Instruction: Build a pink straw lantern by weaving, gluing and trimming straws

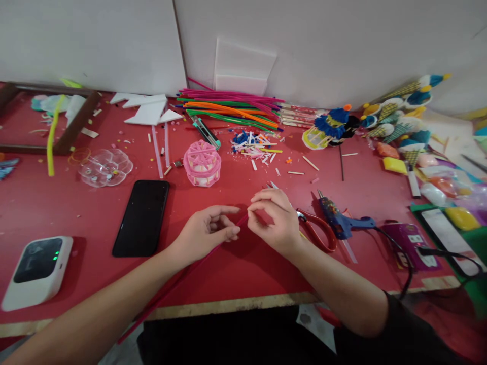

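Observation:
A long magenta pipe cleaner point(243, 220) runs up from below the table's front edge, passing through my left hand point(207, 230) to my right hand point(277, 223). My left hand holds it loosely between thumb and fingers, with the index finger stretched out. Thumb and index finger of my right hand pinch its upper end; the very tip is hidden. Just beyond my left hand stands a small pink round model with thin posts point(202, 163). Red-handled pliers point(317, 232) lie beside my right hand, partly covered by it.
A blue glue gun point(338, 218) with a black cable lies at right, near a purple box point(413, 246). A black phone point(141, 218) and white device point(38, 271) are at left. Behind are bundled pipe cleaners point(232, 109), a cutter point(205, 132) and cut sticks point(256, 144).

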